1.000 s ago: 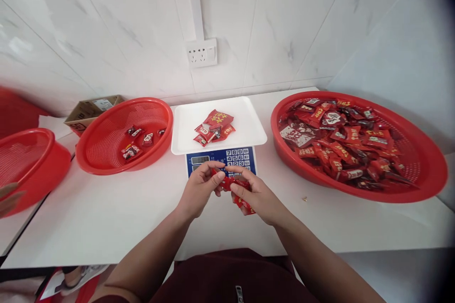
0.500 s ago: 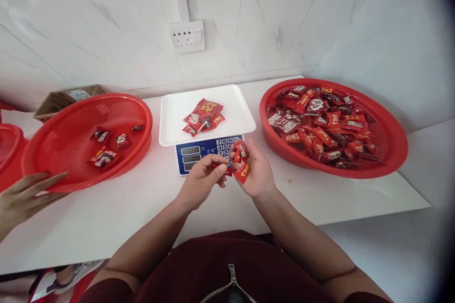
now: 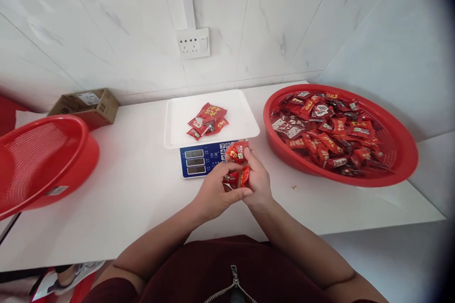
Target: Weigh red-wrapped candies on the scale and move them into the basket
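In front of the digital scale (image 3: pixel 194 163) both hands meet around several small red wrapped candies (image 3: pixel 237 151). My right hand (image 3: pixel 259 180) is cupped and closed about them, its palm turned inward. My left hand (image 3: pixel 218 191) has its fingers curled against the lower candies, with the thumb reaching under toward the right palm. Part of the bundle is hidden by the fingers. On the scale's white tray (image 3: pixel 245 113) lies a small pile of red packets (image 3: pixel 212 112) and candies. My hands cover part of the keypad.
At the right stands a wide red basket (image 3: pixel 405 151) heaped with wrapped candies. Another red basket (image 3: pixel 80 170) stands at the left edge, near an open cardboard box (image 3: pixel 103 109). A tiny gold scrap (image 3: pixel 294 188) lies on the white table (image 3: pixel 142 199).
The red basket with a few candies beside the scale is no longer there, and the co-worker's hand has left view. My left hand has closed in against my right hand and the candies.
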A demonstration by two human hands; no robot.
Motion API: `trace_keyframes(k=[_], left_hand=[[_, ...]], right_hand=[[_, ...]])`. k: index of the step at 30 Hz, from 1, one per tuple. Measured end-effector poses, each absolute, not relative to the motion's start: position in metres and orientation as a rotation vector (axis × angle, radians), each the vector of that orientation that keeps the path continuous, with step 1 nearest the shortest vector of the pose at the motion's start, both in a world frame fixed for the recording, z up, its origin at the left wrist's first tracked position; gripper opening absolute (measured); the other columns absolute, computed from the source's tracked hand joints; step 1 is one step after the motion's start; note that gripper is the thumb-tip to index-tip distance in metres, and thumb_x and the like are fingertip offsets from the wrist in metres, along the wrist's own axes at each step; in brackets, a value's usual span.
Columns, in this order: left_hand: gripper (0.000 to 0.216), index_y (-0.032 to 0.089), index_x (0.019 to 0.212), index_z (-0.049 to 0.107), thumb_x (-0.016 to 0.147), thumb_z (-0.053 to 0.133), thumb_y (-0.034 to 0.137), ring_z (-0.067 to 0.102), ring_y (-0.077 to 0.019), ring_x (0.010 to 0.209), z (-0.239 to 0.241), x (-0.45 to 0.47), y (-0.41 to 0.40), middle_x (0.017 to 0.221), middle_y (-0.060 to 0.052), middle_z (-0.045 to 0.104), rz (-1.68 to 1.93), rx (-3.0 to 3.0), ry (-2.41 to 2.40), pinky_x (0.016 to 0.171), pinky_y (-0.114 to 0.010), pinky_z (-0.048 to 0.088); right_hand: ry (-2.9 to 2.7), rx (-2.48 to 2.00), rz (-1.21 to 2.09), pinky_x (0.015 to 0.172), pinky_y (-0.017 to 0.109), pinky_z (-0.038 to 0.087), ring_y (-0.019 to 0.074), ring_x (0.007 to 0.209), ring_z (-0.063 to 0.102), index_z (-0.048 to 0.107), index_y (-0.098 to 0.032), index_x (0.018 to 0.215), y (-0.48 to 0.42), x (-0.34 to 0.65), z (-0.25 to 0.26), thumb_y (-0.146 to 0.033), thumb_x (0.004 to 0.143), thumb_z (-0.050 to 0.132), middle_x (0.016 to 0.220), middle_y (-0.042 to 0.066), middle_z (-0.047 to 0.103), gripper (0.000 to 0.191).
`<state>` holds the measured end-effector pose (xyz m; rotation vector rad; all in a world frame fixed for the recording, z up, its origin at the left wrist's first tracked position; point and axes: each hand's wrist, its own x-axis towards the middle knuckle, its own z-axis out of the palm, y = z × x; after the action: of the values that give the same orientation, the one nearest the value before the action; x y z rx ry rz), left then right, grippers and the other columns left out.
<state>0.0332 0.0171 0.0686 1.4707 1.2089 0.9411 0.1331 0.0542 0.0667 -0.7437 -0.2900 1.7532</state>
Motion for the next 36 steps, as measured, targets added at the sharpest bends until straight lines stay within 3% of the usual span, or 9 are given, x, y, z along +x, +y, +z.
trace_keyframes(k=[2,5,8,15,20,22,24,29,36], left_hand=[[0.028,0.02,0.101,0.06,0.075,0.065,0.03,0.054,-0.0192,0.089,0.067,0.034,0.017,0.098,-0.006,0.055,0.951,1.626,1.246,0.071,-0.031,0.052],[0.018,0.019,0.097,0.061,0.084,0.052,0.027,0.055,-0.014,0.075,0.065,0.035,0.016,0.094,-0.006,0.054,1.004,1.589,1.214,0.061,-0.026,0.054],[0.02,0.018,0.096,0.058,0.085,0.05,0.033,0.052,-0.009,0.06,0.066,0.033,0.016,0.089,-0.004,0.052,1.109,1.387,1.176,0.048,-0.023,0.052],[0.027,0.018,0.09,0.049,0.083,0.049,0.044,0.051,-0.0107,0.051,0.075,0.007,0.022,0.058,0.004,0.049,1.289,1.034,1.262,0.044,-0.023,0.05],[0.024,0.018,0.1,0.05,0.086,0.044,0.038,0.058,-0.0161,0.069,0.105,-0.096,0.024,0.084,-0.005,0.059,1.424,1.478,2.045,0.064,-0.031,0.051],[0.024,0.018,0.102,0.052,0.087,0.042,0.033,0.056,-0.0236,0.094,0.116,-0.148,0.02,0.108,-0.012,0.056,1.184,1.619,2.552,0.079,-0.037,0.047],[0.026,0.016,0.103,0.052,0.086,0.039,0.03,0.055,-0.0286,0.099,0.12,-0.187,0.015,0.113,-0.015,0.054,0.885,1.491,2.844,0.079,-0.04,0.045],[0.025,0.019,0.094,0.056,0.086,0.04,0.036,0.06,-0.0225,0.084,0.104,-0.2,0.004,0.092,-0.007,0.065,0.655,1.424,2.526,0.072,-0.031,0.045],[0.028,0.02,0.098,0.055,0.088,0.038,0.04,0.058,-0.0213,0.088,0.101,-0.153,0.012,0.097,-0.005,0.064,0.826,1.673,2.269,0.075,-0.029,0.043]], right_hand=[[-0.313,-0.723,1.736,0.063,0.025,0.051,0.0129,0.069,0.063,0.06,-0.022,0.089,0.054,0.132,0.066,-0.035,0.073,0.065,0.08,-0.002,0.067,0.021],[-0.258,-0.719,1.762,0.064,0.028,0.053,0.0147,0.07,0.065,0.061,-0.021,0.092,0.054,0.132,0.065,-0.037,0.074,0.064,0.087,0.001,0.069,0.024],[-0.203,-0.678,1.834,0.064,0.031,0.054,0.017,0.074,0.066,0.061,-0.021,0.092,0.056,0.134,0.064,-0.036,0.077,0.062,0.09,0.002,0.07,0.022],[-0.138,-0.715,1.832,0.069,0.028,0.057,0.0147,0.082,0.066,0.063,-0.019,0.086,0.056,0.141,0.065,-0.025,0.08,0.058,0.085,0.002,0.071,0.009],[-0.111,-0.807,1.867,0.058,0.023,0.057,0.0131,0.073,0.066,0.064,-0.02,0.082,0.054,0.153,0.067,-0.023,0.074,0.063,0.076,0.001,0.07,0.009],[-0.127,-0.813,1.879,0.057,0.022,0.057,0.0132,0.072,0.066,0.063,-0.02,0.082,0.053,0.157,0.065,-0.023,0.072,0.066,0.075,0.0,0.07,0.011],[-0.141,-0.804,1.899,0.056,0.021,0.057,0.0126,0.071,0.066,0.063,-0.021,0.084,0.052,0.158,0.064,-0.023,0.071,0.067,0.074,-0.001,0.069,0.013],[-0.103,-0.786,1.973,0.053,0.02,0.056,0.0127,0.068,0.065,0.063,-0.019,0.086,0.053,0.155,0.061,-0.022,0.07,0.068,0.074,0.001,0.068,0.017],[-0.103,-0.782,2.003,0.05,0.019,0.053,0.0118,0.063,0.063,0.064,-0.018,0.084,0.049,0.155,0.059,-0.022,0.07,0.068,0.069,0.001,0.066,0.015]])
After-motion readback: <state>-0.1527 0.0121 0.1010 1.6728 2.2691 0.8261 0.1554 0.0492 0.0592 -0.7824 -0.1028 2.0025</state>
